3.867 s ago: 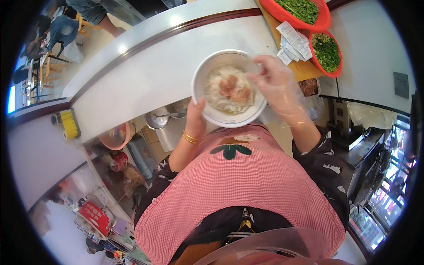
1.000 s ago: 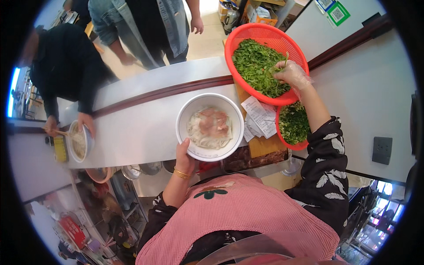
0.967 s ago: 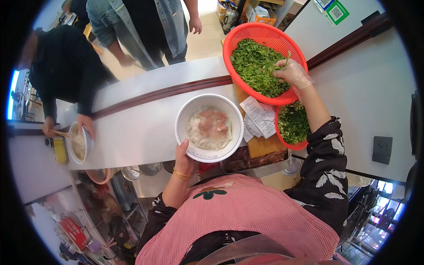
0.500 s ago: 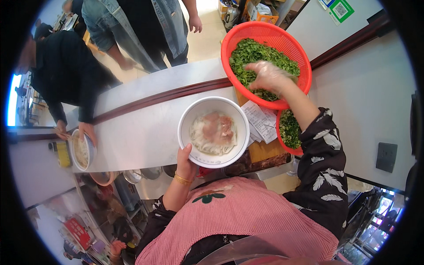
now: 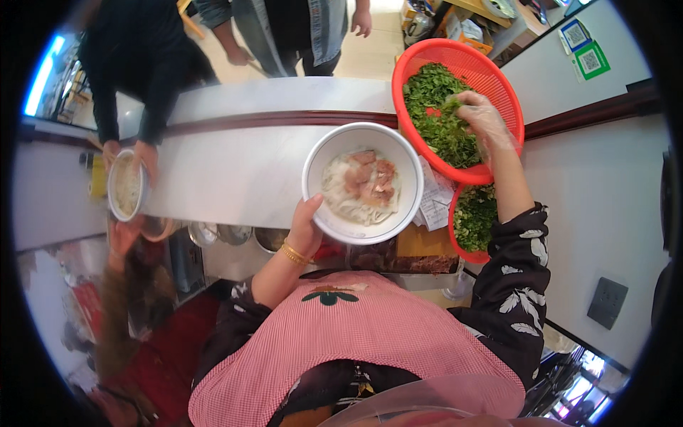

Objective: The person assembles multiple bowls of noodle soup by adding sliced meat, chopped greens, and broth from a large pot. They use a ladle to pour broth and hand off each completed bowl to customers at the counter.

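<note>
My left hand (image 5: 307, 224) grips the near-left edge of a white bowl (image 5: 359, 138), thumb over the rim. In the bowl lie pale wide noodles (image 5: 346, 203) topped with slices of pinkish meat (image 5: 383, 174). My right hand (image 5: 485, 119) wears a clear plastic glove and pinches a tuft of chopped green herbs (image 5: 452, 105). It is over the right side of a red plastic basket (image 5: 496, 62), which holds many more leafy herbs (image 5: 434, 135). A patch of the basket's red bottom shows among them.
Below the basket sit paper slips (image 5: 435, 203), a cutting board (image 5: 420, 243) and a smaller red basket (image 5: 456, 240) of chopped greens. A white counter (image 5: 228, 167) stretches left. There, a person in black holds a noodle bowl (image 5: 114, 186); another person's hand (image 5: 125, 235) reaches its underside.
My right hand, open over the herbs before, has closed on a tuft of them. At the left, another person's arm has come up to the other bowl. The whole view has shifted.
</note>
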Demonstrator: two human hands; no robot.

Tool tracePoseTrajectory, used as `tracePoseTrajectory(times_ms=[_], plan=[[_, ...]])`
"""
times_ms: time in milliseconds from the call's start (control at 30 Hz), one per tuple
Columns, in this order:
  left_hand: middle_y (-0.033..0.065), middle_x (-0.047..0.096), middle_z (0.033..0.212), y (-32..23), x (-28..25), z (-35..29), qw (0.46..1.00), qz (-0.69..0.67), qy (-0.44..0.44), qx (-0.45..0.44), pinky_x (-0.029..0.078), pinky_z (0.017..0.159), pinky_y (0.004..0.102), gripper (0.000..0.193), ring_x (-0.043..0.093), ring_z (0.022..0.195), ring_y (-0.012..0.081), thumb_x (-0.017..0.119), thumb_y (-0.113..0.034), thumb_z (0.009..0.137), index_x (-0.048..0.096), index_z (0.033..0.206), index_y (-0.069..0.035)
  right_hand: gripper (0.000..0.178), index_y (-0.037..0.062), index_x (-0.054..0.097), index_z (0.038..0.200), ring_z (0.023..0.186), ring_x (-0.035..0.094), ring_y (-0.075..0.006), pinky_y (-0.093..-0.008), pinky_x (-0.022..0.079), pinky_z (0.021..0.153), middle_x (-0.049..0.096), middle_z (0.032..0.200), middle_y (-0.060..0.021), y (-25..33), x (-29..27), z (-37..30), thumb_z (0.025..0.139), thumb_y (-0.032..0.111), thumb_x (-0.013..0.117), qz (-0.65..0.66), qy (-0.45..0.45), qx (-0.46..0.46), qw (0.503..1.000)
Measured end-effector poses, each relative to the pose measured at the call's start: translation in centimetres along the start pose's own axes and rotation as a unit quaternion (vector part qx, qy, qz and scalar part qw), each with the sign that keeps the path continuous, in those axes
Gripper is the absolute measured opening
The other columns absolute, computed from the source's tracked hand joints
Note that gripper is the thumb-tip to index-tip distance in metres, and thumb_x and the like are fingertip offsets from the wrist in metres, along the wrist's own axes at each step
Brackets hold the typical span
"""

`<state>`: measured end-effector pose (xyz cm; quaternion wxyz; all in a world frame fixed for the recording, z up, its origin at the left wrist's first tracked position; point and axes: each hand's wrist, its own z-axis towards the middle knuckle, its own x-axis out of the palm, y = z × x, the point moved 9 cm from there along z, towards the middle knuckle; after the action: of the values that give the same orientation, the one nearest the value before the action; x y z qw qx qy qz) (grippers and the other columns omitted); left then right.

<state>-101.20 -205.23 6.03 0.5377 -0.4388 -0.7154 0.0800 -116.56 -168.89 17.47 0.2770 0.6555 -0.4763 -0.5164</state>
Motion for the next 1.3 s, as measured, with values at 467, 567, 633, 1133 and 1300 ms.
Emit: tracePoseTrajectory(times_ms=[467, 567, 633, 1133, 1300], plan=[[0.0135, 0.063, 0.127, -2.0, 2.6, -1.2, 0.999, 0.037, 0.003, 0.002, 0.051, 0.095, 0.0362, 0.053, 0.063, 0.114, 0.0215, 0.056, -0.035, 0.098, 0.05, 0.135, 0.002, 0.023, 0.0079, 0.066, 0.104, 0.097, 0.061, -0.0116, -0.0264, 0.048, 0.087, 0.067, 0.106, -0.0017, 11.5, 7.2, -11.8, 0.084, 0.0, 0.058, 0.266, 0.085, -0.122, 0.952], [0.0152, 0.063, 0.128, -1.9, 1.7, -2.8, 1.0, 0.03, 0.008, 0.002, 0.047, 0.101, 0.0381, 0.055, 0.061, 0.118, 0.0238, 0.056, -0.037, 0.098, 0.05, 0.135, 0.003, 0.022, 0.0074, 0.065, 0.104, 0.092, 0.064, -0.0121, -0.0275, 0.052, 0.081, 0.068, 0.104, -0.004, 10.8, 14.6, -14.6, 0.085, -0.001, 0.057, 0.073, 0.137, -0.071, 0.985], [0.018, 0.06, 0.133, -2.0, 0.7, -4.0, 1.0, 0.025, 0.01, 0.007, 0.044, 0.107, 0.0402, 0.059, 0.059, 0.122, 0.0273, 0.055, -0.039, 0.098, 0.049, 0.137, 0.005, 0.029, 0.0125, 0.066, 0.116, 0.082, 0.068, -0.0137, -0.0286, 0.055, 0.072, 0.071, 0.102, -0.0051, 10.6, 18.1, -16.9, 0.086, 0.011, 0.064, -0.046, 0.184, -0.068, 0.98], [0.0201, 0.058, 0.136, -1.1, -18.0, -17.0, 0.985, -0.081, -0.128, 0.08, 0.044, 0.11, 0.042, 0.06, 0.057, 0.125, 0.0293, 0.056, -0.032, 0.095, 0.046, 0.14, 0.005, 0.035, 0.0024, 0.068, 0.12, 0.107, 0.068, -0.0275, -0.0339, 0.055, 0.088, 0.07, 0.116, -0.0176, 13.4, 35.9, -27.2, 0.086, 0.007, 0.068, -0.131, 0.266, -0.309, 0.903], [0.0219, 0.056, 0.137, 1.4, -23.6, -23.9, 0.956, -0.146, -0.235, 0.098, 0.045, 0.109, 0.0436, 0.062, 0.059, 0.122, 0.0329, 0.054, -0.033, 0.094, 0.043, 0.142, 0.005, 0.029, 0.0017, 0.07, 0.114, 0.088, 0.072, -0.0291, -0.0383, 0.057, 0.08, 0.074, 0.101, -0.0187, 10.6, 41.6, -20.5, 0.092, 0.019, 0.064, -0.184, 0.235, -0.233, 0.925]])
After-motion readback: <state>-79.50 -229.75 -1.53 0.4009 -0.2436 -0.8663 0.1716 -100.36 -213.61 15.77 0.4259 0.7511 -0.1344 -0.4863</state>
